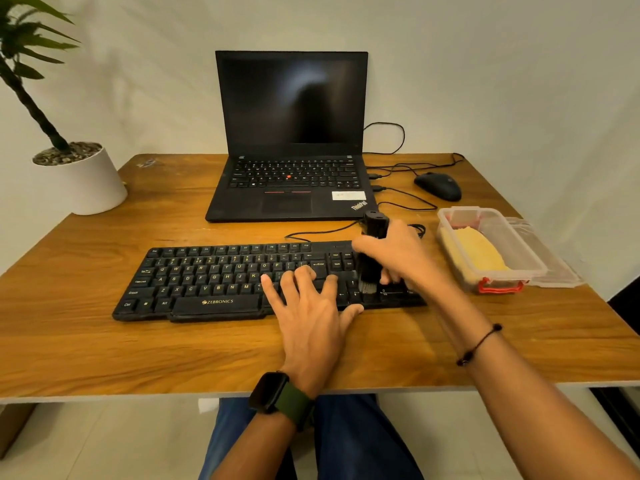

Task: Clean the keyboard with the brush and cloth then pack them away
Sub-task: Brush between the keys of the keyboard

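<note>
The right hand (398,252) grips the upright brush (372,251), probably light and stiff-handled with soft bristles, at the keyboard's (221,278) three-o'clock end; the left hand (308,306) presses flat, fingers spread, steadying it.

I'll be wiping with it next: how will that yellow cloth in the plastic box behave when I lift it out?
The yellow cloth will probably be floppy: it lies folded and slumped inside the clear box. It looks light, so one hand should lift it. It may unfold or drag on the rim, and the open box could shift.
</note>
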